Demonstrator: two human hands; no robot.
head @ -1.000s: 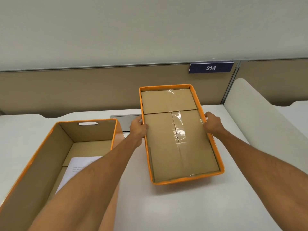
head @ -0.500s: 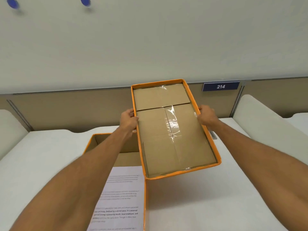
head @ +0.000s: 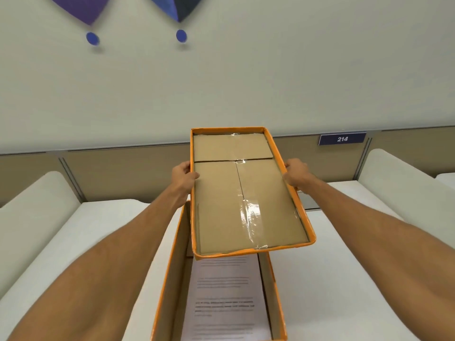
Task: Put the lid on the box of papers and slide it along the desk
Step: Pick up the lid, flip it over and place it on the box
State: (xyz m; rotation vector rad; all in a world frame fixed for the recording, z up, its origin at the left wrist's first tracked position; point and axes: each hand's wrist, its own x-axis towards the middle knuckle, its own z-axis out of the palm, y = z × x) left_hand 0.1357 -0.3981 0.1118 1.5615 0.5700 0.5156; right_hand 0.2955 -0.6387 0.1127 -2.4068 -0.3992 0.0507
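Note:
The orange-rimmed cardboard lid (head: 246, 193) hangs in the air, its brown taped inside facing up. My left hand (head: 183, 177) grips its left rim and my right hand (head: 295, 175) grips its right rim. Below it the open orange box (head: 172, 279) stands on the white desk (head: 344, 267), directly under the lid's near half. Printed white papers (head: 226, 299) lie flat inside the box. The lid hides the far half of the box.
A beige partition (head: 110, 173) with a blue "214" sign (head: 342, 139) runs along the back of the desk. Rounded white dividers stand at the left (head: 37, 205) and right (head: 398, 185). Purple and blue wall shapes (head: 91, 38) hang above.
Both hands have lifted the lid off the desk and carried it left, over the open box. The view has turned so the box now lies in the middle below.

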